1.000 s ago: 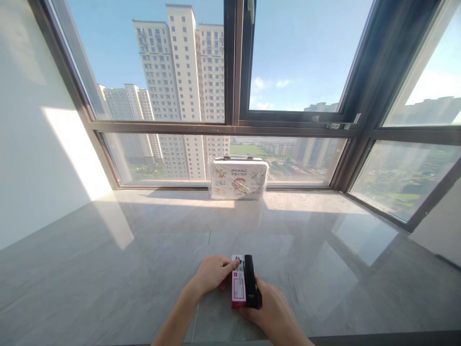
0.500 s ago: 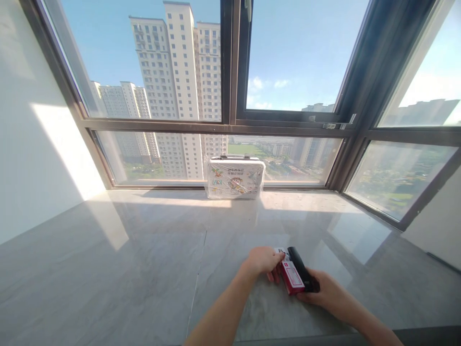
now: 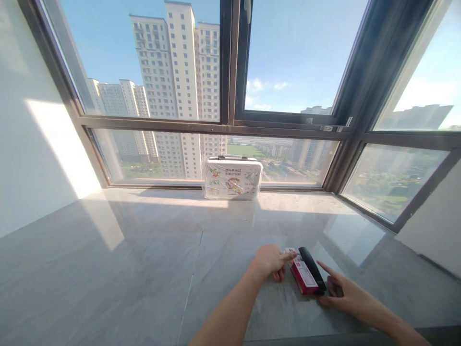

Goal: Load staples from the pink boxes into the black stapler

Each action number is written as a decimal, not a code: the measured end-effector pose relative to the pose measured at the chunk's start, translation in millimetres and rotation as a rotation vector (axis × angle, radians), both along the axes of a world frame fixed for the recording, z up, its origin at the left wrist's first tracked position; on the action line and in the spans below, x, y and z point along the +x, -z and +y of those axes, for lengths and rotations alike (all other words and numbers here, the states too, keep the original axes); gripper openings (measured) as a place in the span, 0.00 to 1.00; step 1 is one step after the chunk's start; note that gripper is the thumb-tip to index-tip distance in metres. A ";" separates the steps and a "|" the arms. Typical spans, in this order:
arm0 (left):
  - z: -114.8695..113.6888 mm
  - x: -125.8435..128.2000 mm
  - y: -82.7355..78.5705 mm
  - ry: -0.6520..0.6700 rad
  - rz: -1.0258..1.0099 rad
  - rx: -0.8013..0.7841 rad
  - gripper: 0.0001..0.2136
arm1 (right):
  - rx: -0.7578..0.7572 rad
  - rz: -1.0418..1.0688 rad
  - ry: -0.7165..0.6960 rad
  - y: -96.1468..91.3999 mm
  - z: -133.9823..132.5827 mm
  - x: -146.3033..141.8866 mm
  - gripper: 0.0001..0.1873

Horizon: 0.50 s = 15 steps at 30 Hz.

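Note:
On the grey marble ledge lie a red and white printed box (image 3: 304, 278) and, along its right side, a long black object shaped like a stapler (image 3: 311, 267). My left hand (image 3: 271, 262) is at the box's far left end. Its pointing finger stretches over the top of the box and the others curl lower down, apart from the finger. To the right, my right hand (image 3: 340, 290) has thumb and pointing finger spread beside the black object. The thumb is close to the near end of the black object; whether it touches cannot be seen.
A white carry case (image 3: 233, 180) with cartoon prints, in clear plastic wrap, stands upright against the window (image 3: 277, 127). White walls (image 3: 43, 144) close the ledge (image 3: 137, 269) at both sides. Sunlight and reflections fall on the marble.
The box and black object sit further right in view, the camera having shifted slightly. My right hand has loosened from the black object, its fingers now spread. My left pointing finger has straightened over the box.

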<state>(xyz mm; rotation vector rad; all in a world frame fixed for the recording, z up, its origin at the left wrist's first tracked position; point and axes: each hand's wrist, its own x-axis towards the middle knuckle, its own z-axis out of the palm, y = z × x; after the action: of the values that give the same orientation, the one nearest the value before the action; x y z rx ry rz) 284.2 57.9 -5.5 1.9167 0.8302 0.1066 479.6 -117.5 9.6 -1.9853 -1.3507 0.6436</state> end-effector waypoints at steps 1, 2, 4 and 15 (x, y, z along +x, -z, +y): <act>-1.2 -10.4 -1.0 -0.023 -0.006 -0.006 0.38 | -0.044 0.045 -0.047 5.2 -6.0 10.2 0.48; -2.8 -23.1 -1.9 -0.047 -0.019 -0.010 0.38 | -0.069 0.079 -0.059 10.5 -12.5 20.0 0.47; -8.4 -54.6 -3.5 -0.100 -0.069 -0.009 0.38 | -0.090 0.082 -0.022 20.5 -25.4 34.1 0.37; -48.2 -273.9 15.9 -0.568 -0.121 0.552 0.19 | -0.141 -0.411 -0.148 20.4 -29.2 -87.3 0.20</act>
<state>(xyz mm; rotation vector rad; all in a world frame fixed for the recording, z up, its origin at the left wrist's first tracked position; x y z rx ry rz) 10.3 9.7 -21.4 2.0818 1.3408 0.8640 392.3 -146.7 -10.8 -2.2306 -1.7490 0.4171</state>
